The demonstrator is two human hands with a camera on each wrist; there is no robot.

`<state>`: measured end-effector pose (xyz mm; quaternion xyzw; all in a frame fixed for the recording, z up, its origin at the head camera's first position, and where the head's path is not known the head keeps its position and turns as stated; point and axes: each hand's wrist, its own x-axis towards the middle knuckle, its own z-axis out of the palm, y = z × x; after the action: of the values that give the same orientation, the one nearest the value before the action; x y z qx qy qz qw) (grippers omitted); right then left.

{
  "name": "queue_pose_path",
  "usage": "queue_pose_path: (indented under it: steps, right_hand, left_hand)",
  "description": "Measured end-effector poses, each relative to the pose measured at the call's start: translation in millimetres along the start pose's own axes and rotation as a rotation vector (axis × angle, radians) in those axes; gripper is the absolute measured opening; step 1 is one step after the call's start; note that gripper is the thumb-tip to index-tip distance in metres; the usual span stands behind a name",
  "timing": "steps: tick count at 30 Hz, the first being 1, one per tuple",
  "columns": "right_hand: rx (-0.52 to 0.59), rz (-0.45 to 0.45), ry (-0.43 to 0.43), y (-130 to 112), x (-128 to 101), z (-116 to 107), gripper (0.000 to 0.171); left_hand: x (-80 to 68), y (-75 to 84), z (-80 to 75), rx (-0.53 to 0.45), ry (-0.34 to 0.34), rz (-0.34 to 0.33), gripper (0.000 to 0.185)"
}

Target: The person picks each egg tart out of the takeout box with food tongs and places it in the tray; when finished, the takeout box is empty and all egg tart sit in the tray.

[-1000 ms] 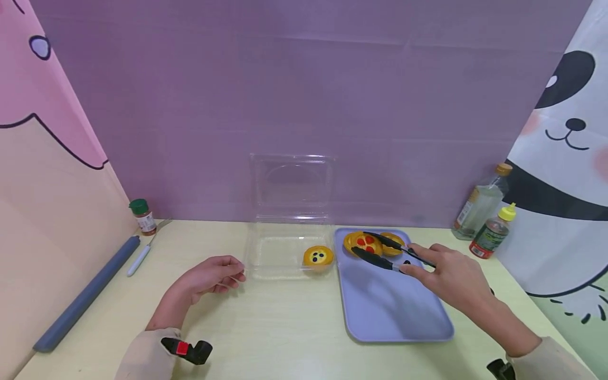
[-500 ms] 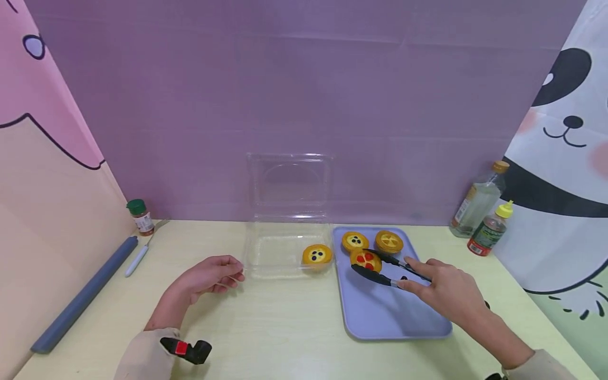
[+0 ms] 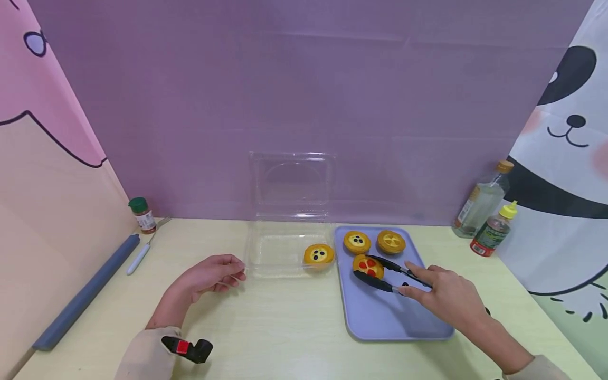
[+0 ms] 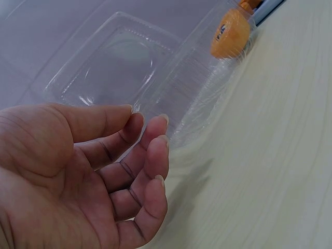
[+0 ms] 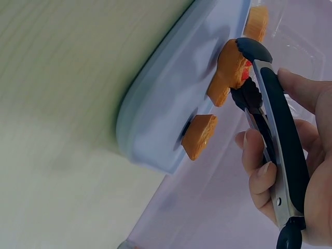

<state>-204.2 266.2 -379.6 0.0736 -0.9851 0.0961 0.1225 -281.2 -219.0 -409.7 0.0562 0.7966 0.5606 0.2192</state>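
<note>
My right hand [image 3: 451, 295] grips black-tipped metal tongs [image 3: 396, 268]. Between the tong tips is a toy tart with red topping [image 3: 366, 265], over the upper left part of the lilac tray [image 3: 394, 322]. Behind it on the tray sit a tart with dark dots [image 3: 357, 242] and a tart with a plain yellow pattern [image 3: 391, 242]. Thumb and forefinger of my left hand [image 4: 104, 161] pinch the near left corner of a clear plastic container [image 3: 277, 253], whose lid stands up. Another dark-dotted tart [image 3: 318, 255] lies in the container's right side.
At the back right corner stand a clear bottle with an orange cap [image 3: 482, 203] and a smaller yellow-capped bottle [image 3: 494, 232]. On the left are a green-lidded jar [image 3: 144, 217], a fork with a pale handle [image 3: 140, 258] and a long blue-grey bar [image 3: 90, 290].
My right hand and the tongs have drawn the red-topped tart toward me, away from the two tarts behind it, which now show fully. My left hand stays at the container.
</note>
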Motion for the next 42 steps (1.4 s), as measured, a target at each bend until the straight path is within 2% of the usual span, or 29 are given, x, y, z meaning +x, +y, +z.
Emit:
queue_pose_path:
  steps: [19,33,42]
  right_hand:
    - [-0.012,0.017,-0.071,-1.3,3.4,1.9,0.069]
    - [-0.022,0.028,-0.103,-2.9,4.9,0.2,0.079]
    - [-0.039,0.021,-0.066,-2.7,5.0,-0.6,0.074]
  left_hand:
    - [-0.3,1.1,-0.2,-0.001,0.012,0.001,0.030]
    - [-0.5,-1.0,0.3,-0.002,0.020,-0.007,0.031]
    - [-0.1,-0.4,0.2,-0.001,0.016,-0.004,0.031]
